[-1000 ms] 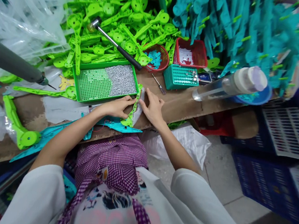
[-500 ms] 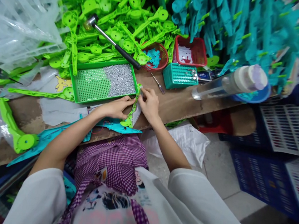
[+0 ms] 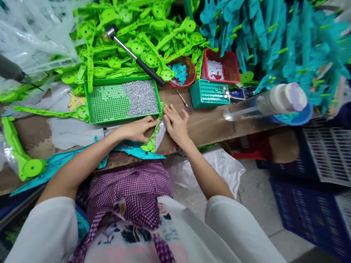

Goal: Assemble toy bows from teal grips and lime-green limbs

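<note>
A lime-green plastic part [image 3: 155,137] with a clear piece [image 3: 161,133] along its right side lies on the bench edge before me. My left hand [image 3: 136,129] grips its left side, fingers bent and thumb lower down. My right hand [image 3: 176,125] lies on the other side with fingers stretched out, their tips by the part's upper end. Just beyond is a green tray [image 3: 102,106] partly filled with small metal screws [image 3: 141,98]. Under and left of my left forearm runs a long turquoise plastic part [image 3: 143,152].
Lime-green parts [image 3: 131,46] pile up behind the tray, with a hammer [image 3: 136,57] on them. A screwdriver [image 3: 184,102], teal basket [image 3: 209,95], red baskets [image 3: 222,65] and a bottle [image 3: 261,101] stand right. A power driver's tip [image 3: 20,75] hangs at left.
My right hand's fingers have straightened and spread from a bent grip beside the green part. The left hand stays at the part. The view has shifted slightly, showing more of the driver.
</note>
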`<state>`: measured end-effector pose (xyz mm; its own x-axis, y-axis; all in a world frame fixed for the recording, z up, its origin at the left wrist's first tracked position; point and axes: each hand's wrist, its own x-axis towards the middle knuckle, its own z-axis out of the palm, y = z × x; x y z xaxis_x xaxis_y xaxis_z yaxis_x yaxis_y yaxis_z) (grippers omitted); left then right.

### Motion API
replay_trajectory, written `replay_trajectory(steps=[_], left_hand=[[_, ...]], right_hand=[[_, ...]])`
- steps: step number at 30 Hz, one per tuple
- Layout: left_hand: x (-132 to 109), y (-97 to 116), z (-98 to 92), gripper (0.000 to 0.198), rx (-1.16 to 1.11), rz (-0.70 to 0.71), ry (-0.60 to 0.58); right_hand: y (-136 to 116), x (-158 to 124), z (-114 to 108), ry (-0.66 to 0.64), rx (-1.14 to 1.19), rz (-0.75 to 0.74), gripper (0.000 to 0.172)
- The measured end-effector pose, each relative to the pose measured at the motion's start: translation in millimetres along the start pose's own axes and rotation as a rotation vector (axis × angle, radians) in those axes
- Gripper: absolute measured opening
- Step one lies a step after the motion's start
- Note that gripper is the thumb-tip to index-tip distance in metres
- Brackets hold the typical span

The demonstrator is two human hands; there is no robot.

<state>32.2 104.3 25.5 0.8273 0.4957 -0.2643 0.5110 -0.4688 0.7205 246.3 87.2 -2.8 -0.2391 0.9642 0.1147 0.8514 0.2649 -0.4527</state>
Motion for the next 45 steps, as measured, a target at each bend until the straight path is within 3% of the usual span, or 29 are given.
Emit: replay_trajectory(steps=[4,12,17,24,31,36,42,45], left_hand=[[0,-4,1.1,0.092,0.000,0.033,0.029],[-1,0,-1.0,0.093,0.018,-0.004,0.011],[0,-2,0.6,0.094,0.005,0.003,0.017],[1,-9,3.8,0.094,0.012,0.042,0.045],[1,-8,4.7,0.094,-0.037,0.040,0.053],[-3,-5,1.9,0.086,-0.061,0.080,0.051],[-4,-4,0.2,0.071,-0.027,0.112,0.006],[-3,-4,0.2,0.071,-0.012,0.117,-0.004]], right_hand=[[8,0,-5,-0.074,0.079,-0.039,0.046],[14,-2,-5,-0.029,0.160,-0.019,0.049],[1,4,0,0.142,0.103,0.122,0.048],[-15,15,8,0.248,0.214,0.261,0.042],[-16,21,-15,0.053,-0.073,0.072,0.032],[-3,31,-24,-0.109,-0.082,-0.120,0.029],[3,16,-5,0.047,0.026,-0.019,0.034],[5,12,2,0.047,0.114,0.011,0.035]])
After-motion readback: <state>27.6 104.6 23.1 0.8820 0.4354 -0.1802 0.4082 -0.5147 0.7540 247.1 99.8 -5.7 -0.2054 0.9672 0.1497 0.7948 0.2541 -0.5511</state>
